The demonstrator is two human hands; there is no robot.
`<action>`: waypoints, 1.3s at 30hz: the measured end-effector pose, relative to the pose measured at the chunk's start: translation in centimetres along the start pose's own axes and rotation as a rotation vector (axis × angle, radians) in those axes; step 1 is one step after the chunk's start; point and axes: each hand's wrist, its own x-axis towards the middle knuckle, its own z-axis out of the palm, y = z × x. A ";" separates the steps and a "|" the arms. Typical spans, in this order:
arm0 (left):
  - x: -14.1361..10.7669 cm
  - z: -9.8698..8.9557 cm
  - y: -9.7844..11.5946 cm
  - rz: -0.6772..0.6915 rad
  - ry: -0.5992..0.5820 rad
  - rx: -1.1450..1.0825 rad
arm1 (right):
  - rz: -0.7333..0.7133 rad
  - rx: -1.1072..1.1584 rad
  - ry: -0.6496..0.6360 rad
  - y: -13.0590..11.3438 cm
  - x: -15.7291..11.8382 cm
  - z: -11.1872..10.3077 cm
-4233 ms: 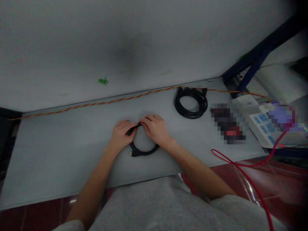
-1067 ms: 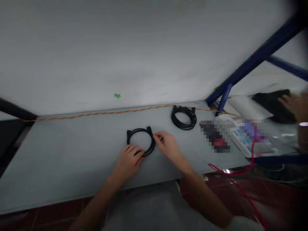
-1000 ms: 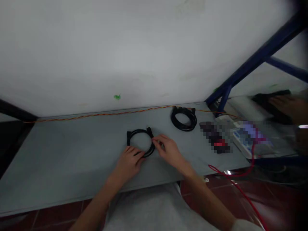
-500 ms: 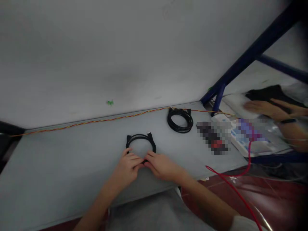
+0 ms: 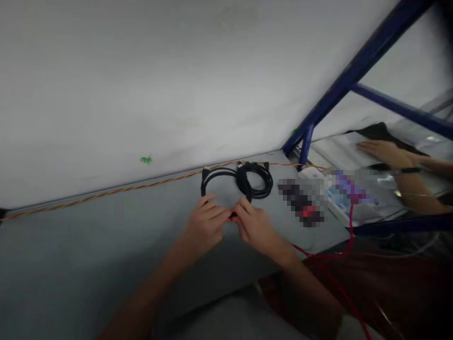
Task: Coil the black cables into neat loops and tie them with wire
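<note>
Moved the black cable coil [image 5: 204, 182] since half a second ago, away from the front edge of the table [image 5: 88, 245] and toward its back edge and the second coil [image 5: 261, 194], with both hands going along. Gripped it by its near side, pinched in the fingers of the left hand [image 5: 207, 224] and the right hand [image 5: 255, 226], only a short black stretch showing between the fingertips. Pointed the left plug [image 5: 205, 173] and the pale-tipped right plug [image 5: 240, 165] at the back edge, the right one overlapping the second coil in view. Could not tell about contact between the two coils, or about any lift off the table.

Saw a twisted red-and-yellow wire [image 5: 141, 186] along the back edge, just behind both coils. Found a pixelated dark and red item [image 5: 300, 203] near the right edge, right of the second coil, and beyond it a white box [image 5: 336, 208] with blue markings, partly pixelated too. Noticed a red cable [image 5: 351, 222] looping past the front right corner. Spotted, beyond the blue metal frame [image 5: 332, 94] at the right, another person's hand [image 5: 382, 152] over a pale packet [image 5: 339, 151].
</note>
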 end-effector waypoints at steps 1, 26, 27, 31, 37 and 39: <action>1.4 0.9 -0.6 0.023 0.012 0.000 | 0.050 -0.007 0.073 1.0 0.2 -0.3; 6.2 13.6 -5.5 -0.075 -0.098 -0.185 | 0.352 -0.071 0.455 12.2 0.8 2.6; 5.1 12.8 -5.5 -0.094 -0.100 -0.175 | 0.357 -0.062 0.496 11.7 0.8 2.6; -0.8 8.7 -6.3 -0.197 -0.137 -0.051 | 0.326 0.047 0.582 8.1 0.7 4.0; -9.8 0.7 -8.6 -0.332 -0.167 0.251 | -0.057 0.177 0.245 1.2 3.1 7.1; -11.8 -1.4 -8.9 -0.375 -0.192 0.331 | -0.195 0.167 0.092 -0.4 4.6 7.6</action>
